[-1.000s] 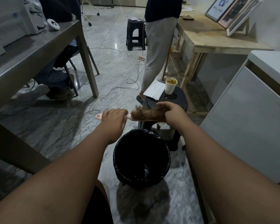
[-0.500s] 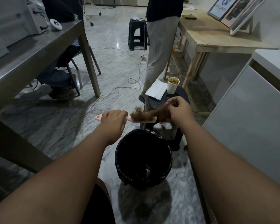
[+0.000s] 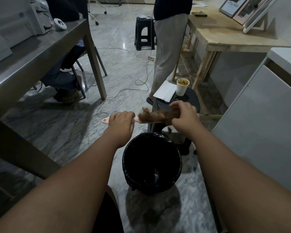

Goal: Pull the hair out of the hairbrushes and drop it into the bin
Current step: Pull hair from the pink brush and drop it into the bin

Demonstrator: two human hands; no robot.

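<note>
The pink hairbrush (image 3: 139, 119) lies nearly level in the air, its long axis running left to right across the view, the handle end with its small hole pointing left and the bristled head pointing right. It is held above and just beyond the far rim of the bin (image 3: 151, 163), a round black-lined bin standing on the marble floor (image 3: 57, 125) between the two forearms. The left hand (image 3: 120, 126) is closed in a fist around the handle, knuckles up, with only the pink tip of the handle showing past it on the left; its grip is fully wrapped on the handle. A thick mat of brown hair (image 3: 155, 116) covers the bristles, a loose tuft standing up at the end nearest the handle. The right hand (image 3: 183, 116) comes in from the right with the back of the hand up and the wrist bent down, its fingers curled over the far end of the brush head and pinched into the hair there; how much of the brush itself it touches cannot be told. Both forearms reach forward, converging on the brush. Just behind the brush stands a dark stool (image 3: 191, 101) carrying a paper cup (image 3: 182, 87) and a white folded paper (image 3: 165, 92), and another person's trouser legs (image 3: 168, 52) stand beyond it.
</note>
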